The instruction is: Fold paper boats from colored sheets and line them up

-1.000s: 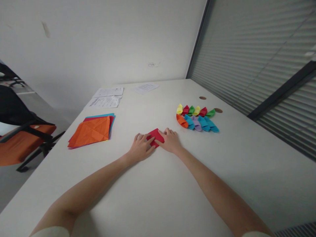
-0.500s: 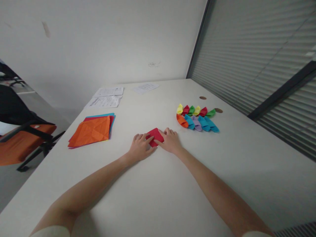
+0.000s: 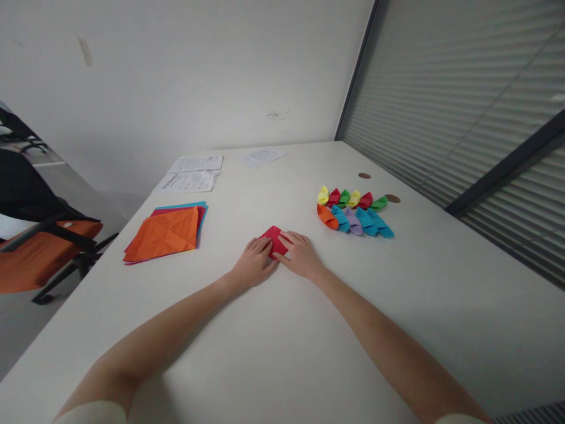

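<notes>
A small folded piece of red paper (image 3: pixel 274 233) lies on the white table between my two hands. My left hand (image 3: pixel 255 262) holds its left side, with the fingers over the top and the thumb at the near edge. On the right side, the fingers and thumb of my right hand (image 3: pixel 300 254) grip the same paper. Parts of the paper are hidden under the fingers.
To the left is a stack of coloured paper sheets, an orange sheet (image 3: pixel 165 234) on top. Two rows of folded paper pieces (image 3: pixel 353 221) lie at right. Printed pages (image 3: pixel 189 181) are at the back. An orange-seated chair (image 3: pixel 48 247) stands left of the table (image 3: pixel 273 353).
The red paper has turned and shifted slightly leftward. My right hand's fingers now reach flatter over it, and the left fingers have curled closer in. The view has moved slightly.
</notes>
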`<state>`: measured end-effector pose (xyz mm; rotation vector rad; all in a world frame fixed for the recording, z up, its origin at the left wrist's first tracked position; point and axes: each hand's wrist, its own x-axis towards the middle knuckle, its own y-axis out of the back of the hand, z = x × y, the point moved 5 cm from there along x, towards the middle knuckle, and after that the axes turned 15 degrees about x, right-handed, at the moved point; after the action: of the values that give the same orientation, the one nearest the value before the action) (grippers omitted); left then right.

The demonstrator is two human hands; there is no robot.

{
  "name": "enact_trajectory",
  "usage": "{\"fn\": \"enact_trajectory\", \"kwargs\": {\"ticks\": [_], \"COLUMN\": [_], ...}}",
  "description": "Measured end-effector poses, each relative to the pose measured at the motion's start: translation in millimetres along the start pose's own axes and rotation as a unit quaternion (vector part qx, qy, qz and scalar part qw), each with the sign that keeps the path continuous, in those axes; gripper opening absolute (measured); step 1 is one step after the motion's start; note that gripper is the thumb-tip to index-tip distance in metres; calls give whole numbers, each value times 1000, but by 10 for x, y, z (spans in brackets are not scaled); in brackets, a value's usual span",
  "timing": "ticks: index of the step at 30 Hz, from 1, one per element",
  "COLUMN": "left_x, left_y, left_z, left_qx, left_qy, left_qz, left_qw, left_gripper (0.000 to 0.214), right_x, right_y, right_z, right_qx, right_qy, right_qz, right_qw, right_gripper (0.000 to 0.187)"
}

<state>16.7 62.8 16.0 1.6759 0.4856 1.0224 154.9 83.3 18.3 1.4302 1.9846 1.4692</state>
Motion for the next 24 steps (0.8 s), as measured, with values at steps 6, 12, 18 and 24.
{"fn": "enact_trajectory", "kwargs": {"ticks": [6, 12, 18, 24], "left_x": [-2, -5, 0, 12], "left_y": [-24, -59, 3, 80], "left_z": [8, -3, 17, 97], "left_qx": [-36, -42, -36, -32], "left_qy": [-37, -38, -39, -72], "left_qz": [13, 12, 18, 22], "left_qw": [999, 998, 998, 997], "left_gripper": [42, 39, 32, 28], "right_x": [-6, -6, -8, -11], "right_y": [-50, -93, -143, -166], "right_z": [34, 52, 72, 82], "right_qx": [-15, -41, -63, -81], "right_qy": [-20, -31, -39, -22], "right_qz": [-25, -69, -100, -96], "right_qw": [999, 996, 992, 992], "right_gripper": [53, 59, 61, 61]}}
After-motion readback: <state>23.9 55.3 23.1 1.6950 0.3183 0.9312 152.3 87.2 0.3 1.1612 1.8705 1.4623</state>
